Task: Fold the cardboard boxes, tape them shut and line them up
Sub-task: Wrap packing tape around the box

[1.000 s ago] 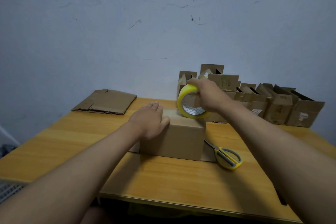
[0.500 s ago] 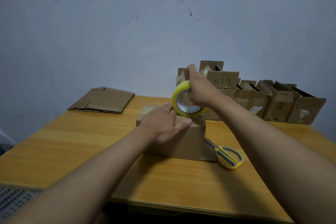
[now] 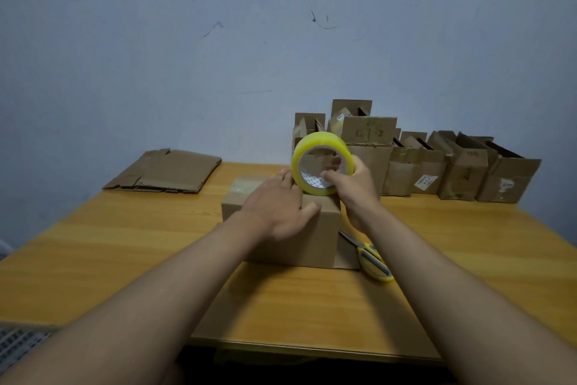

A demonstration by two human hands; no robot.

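Box (image 3: 315, 228) top mostly hidden under left hand (image 3: 278, 206). Scissors (image 3: 371, 256) blades tucked behind box. Labels on boxes (image 3: 462, 172) behind it too small to read.

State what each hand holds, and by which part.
Right hand grips the yellow tape roll through its core. Left hand holds nothing, pressing flat on the cardboard box.

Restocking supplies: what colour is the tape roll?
Yellow tape roll, best seen in the head view.

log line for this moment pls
step: taping box | left hand: flat on box top | right hand: grips tape roll | scissors: idle on table
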